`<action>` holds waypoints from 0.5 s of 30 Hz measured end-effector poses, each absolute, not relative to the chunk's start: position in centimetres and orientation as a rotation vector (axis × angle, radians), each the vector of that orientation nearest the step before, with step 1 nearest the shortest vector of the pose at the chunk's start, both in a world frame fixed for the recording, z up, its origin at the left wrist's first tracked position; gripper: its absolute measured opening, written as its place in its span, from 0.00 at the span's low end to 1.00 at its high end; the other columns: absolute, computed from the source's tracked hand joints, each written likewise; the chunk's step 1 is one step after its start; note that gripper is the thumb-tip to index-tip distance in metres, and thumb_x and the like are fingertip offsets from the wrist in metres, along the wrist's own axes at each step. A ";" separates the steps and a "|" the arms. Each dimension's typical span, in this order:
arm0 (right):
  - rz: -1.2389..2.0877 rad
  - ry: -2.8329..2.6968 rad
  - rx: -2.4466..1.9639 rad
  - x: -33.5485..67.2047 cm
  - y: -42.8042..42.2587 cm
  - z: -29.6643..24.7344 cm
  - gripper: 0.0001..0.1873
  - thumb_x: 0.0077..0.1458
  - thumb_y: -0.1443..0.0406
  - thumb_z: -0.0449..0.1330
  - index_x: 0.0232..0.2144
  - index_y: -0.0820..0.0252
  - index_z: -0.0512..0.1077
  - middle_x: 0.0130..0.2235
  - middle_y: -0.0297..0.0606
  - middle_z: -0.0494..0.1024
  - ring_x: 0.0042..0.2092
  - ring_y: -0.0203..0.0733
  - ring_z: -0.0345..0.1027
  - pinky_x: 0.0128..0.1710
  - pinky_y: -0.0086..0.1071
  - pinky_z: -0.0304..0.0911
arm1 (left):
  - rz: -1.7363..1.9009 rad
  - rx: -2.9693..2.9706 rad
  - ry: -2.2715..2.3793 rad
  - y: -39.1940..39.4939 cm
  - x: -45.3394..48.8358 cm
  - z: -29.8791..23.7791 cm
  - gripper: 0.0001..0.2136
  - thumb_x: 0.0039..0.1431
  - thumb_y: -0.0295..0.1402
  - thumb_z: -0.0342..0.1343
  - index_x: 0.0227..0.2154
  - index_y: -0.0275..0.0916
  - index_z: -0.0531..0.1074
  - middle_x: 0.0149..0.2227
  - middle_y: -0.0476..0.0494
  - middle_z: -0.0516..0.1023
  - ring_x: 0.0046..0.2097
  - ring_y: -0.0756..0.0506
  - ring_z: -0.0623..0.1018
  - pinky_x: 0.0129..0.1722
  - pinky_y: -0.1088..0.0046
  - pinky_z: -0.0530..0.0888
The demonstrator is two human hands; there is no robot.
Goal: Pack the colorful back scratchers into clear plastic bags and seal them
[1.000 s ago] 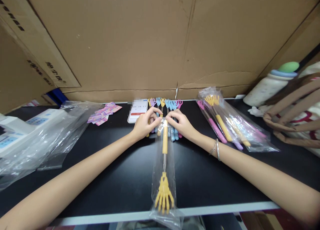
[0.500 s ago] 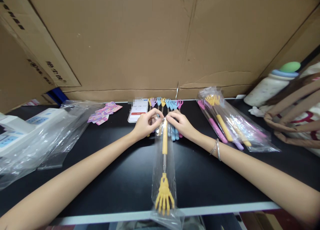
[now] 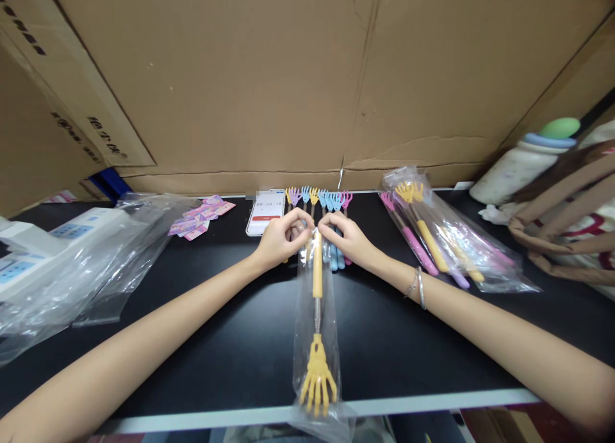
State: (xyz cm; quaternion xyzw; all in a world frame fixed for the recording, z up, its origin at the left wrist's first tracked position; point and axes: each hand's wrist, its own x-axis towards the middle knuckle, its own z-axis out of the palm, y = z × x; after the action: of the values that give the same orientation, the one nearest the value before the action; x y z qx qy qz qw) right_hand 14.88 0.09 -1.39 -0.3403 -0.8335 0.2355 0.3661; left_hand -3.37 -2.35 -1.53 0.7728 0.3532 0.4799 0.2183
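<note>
A yellow hand-shaped back scratcher (image 3: 316, 340) lies inside a narrow clear plastic bag (image 3: 303, 315), claw end toward me at the table's near edge. My left hand (image 3: 279, 239) and my right hand (image 3: 350, 239) both pinch the bag's far open end, fingertips almost meeting over the handle's tip. Just behind my hands lies a row of several loose back scratchers (image 3: 321, 200) in yellow, purple, blue and pink.
A phone (image 3: 266, 212) showing a timer lies left of the row, with pink cards (image 3: 199, 217) further left. Bagged scratchers (image 3: 444, 247) pile up on the right. Empty clear bags (image 3: 86, 270) cover a white device at left. A bottle (image 3: 521, 164), a woven bag and cardboard walls surround the black table (image 3: 230, 340).
My fingers have shifted slightly at the bag's mouth, drawing a bit closer together. The bagged scratcher has barely moved.
</note>
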 end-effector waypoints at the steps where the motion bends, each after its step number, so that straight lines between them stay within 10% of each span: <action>1: 0.602 -2.144 -0.874 14.9 0.1 -1.4 0.11 0.60 0.61 0.52 0.28 0.58 0.68 0.30 0.36 0.70 0.37 0.40 0.63 0.42 0.37 0.59 | 1.338 2.154 0.980 -2.4 -3.4 -1.5 0.01 0.53 0.27 0.51 0.30 0.37 0.65 0.18 0.58 0.63 0.17 0.58 0.59 0.17 0.83 0.56; 15: 0.574 -2.213 -0.885 15.0 0.4 -1.6 0.17 0.62 0.58 0.48 0.27 0.58 0.69 0.29 0.36 0.70 0.36 0.40 0.64 0.42 0.38 0.60 | 1.400 2.228 1.052 -2.6 -3.7 -1.5 0.07 0.49 0.24 0.48 0.24 0.37 0.71 0.20 0.52 0.69 0.21 0.55 0.63 0.21 0.80 0.60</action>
State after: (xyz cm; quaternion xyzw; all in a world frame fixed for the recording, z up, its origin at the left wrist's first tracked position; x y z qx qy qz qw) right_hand 15.03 0.41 -1.57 -0.3398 -0.8496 0.2204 0.3380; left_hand -3.71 -2.62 -1.46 0.7770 0.3670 0.4881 0.1531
